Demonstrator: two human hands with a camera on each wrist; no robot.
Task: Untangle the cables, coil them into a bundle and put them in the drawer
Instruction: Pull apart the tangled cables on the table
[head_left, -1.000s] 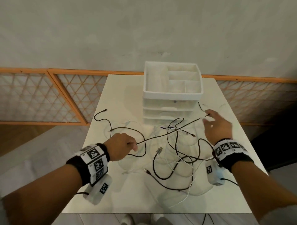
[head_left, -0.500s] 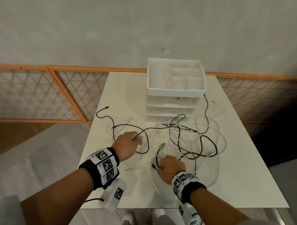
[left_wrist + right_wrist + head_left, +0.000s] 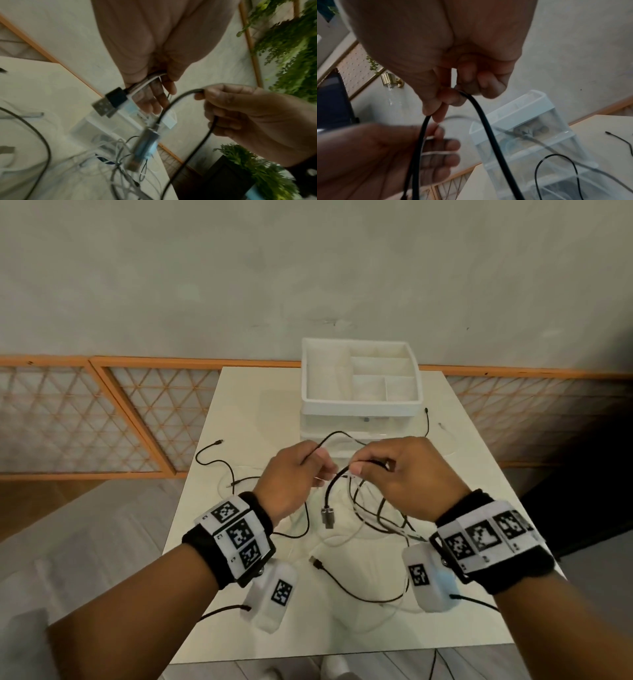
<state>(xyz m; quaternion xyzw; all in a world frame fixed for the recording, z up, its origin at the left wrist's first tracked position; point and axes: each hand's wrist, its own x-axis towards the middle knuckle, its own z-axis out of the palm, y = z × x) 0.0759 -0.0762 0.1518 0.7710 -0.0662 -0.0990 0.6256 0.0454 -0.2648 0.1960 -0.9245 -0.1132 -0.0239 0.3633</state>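
A pale surface point(image 3: 246, 405) stands against a grey wall. Above its middle, the left hand point(image 3: 291, 477) grips black and white USB cable ends; the right hand point(image 3: 404, 474) pinches a black cable point(image 3: 334, 487). The tangle point(image 3: 376, 518) remains unsorted, nothing coiled; the drawer unit point(image 3: 359, 409) waits shut at the far edge.

Tangled cables point(image 3: 370, 518) sprawled across table point(image 3: 239, 412) centre, drawer unit point(image 3: 359, 405) blocking far edge, bare tabletop left.
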